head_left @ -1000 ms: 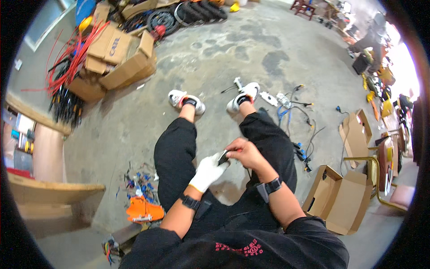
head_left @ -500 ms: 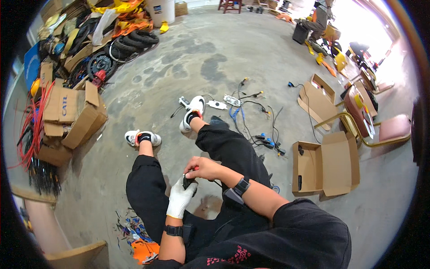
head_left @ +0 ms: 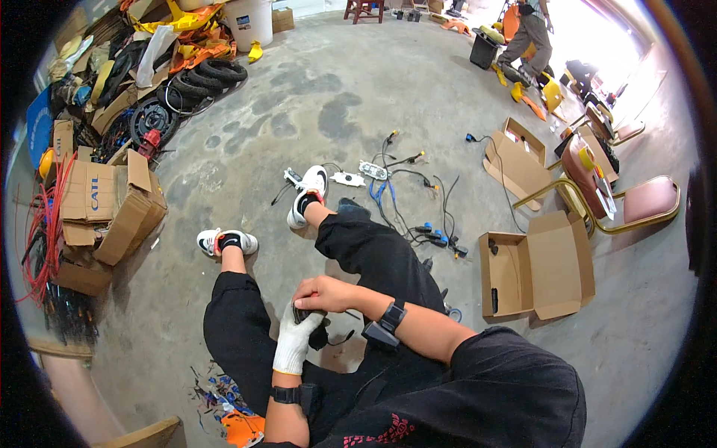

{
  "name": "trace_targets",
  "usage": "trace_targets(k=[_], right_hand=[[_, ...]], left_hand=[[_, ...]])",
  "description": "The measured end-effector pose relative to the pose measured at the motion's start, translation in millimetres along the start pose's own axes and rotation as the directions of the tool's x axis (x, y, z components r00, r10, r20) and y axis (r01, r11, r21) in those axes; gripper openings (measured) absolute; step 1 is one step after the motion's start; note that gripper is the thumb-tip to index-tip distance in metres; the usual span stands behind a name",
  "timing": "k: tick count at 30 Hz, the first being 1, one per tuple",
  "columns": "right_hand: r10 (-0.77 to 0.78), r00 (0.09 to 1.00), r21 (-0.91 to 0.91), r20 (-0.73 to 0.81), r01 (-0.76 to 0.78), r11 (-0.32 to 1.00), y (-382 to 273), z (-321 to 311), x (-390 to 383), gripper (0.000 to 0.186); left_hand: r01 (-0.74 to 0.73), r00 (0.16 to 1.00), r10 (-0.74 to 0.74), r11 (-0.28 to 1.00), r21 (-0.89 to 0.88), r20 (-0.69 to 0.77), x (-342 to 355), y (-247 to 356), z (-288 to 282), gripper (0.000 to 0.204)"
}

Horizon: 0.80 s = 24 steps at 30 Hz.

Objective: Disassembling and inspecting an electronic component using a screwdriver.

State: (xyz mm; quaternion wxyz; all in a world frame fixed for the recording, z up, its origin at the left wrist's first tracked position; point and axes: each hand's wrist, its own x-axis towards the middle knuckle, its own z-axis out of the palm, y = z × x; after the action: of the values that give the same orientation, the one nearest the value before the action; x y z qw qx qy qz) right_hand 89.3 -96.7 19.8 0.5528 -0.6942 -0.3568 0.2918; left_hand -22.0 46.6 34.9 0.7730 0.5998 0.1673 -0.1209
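Observation:
My left hand [head_left: 293, 345], in a white knit glove, is closed around a small black part [head_left: 319, 337] between my knees. A short dark cable [head_left: 342, 340] trails from beside it to the right. My bare right hand [head_left: 328, 293] reaches over from the right, and its thumb and fingers press together on the top of the same black part. The fingers hide much of it, so its exact kind does not show. Both wrists wear black straps.
Connector cables [head_left: 409, 179] and white modules lie on the floor beyond my feet. An open cardboard box [head_left: 508, 280] and pink chairs [head_left: 650, 203] stand right. Left are torn cartons [head_left: 89, 196], red cable [head_left: 41, 246] and tyres [head_left: 219, 72]. Another person [head_left: 529, 41] is at far right.
My right hand has shifted slightly left and down over the black part, and the red bit at its fingers no longer shows. More of the black part and its cable are visible.

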Motion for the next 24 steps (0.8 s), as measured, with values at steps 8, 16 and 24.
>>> trace_targets(k=[8,16,24], right_hand=[[0.041,0.998,-0.016,0.056,-0.040,0.999,-8,-6,-3,0.028],[0.269,0.961,0.085,-0.067,-0.264,0.961,-1,2,-1,0.069],[0.443,0.831,0.323,-0.337,-0.340,0.883,4,-22,-3,0.041]], left_hand=[[-0.070,0.996,0.073,0.996,-0.052,0.055,1,-5,3,0.076],[-0.225,0.973,0.226,0.974,-0.027,0.044,0,-14,-3,0.074],[-0.051,0.992,0.038,0.993,-0.104,-0.120,10,-19,-18,0.056]])
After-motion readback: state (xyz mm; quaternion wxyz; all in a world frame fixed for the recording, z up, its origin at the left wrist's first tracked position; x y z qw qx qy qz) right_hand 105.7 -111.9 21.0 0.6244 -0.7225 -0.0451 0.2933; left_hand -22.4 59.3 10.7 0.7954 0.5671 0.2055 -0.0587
